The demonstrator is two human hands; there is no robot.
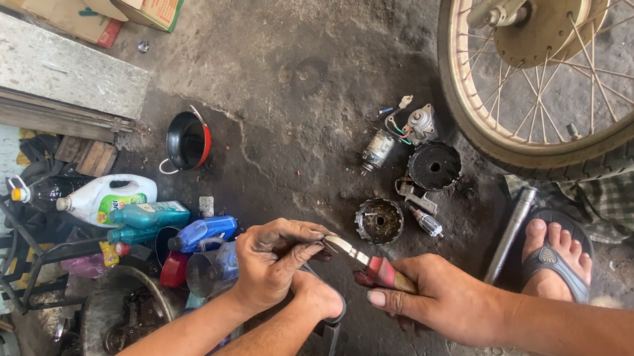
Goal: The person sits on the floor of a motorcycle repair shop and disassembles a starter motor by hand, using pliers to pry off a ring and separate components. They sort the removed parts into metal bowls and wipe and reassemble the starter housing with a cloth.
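Your right hand (431,299) is closed around the red handles of the pliers (367,264), their nose pointing left into your left hand (274,258), whose fingers pinch shut on something too small to make out, right at the tip. Both hands sit together, low and central. Beyond them the oily concrete floor (296,85) lies open; round engine parts (401,189) cluster just far-right, the motorcycle wheel (574,81) past those, bottles (140,216) crowding your left.
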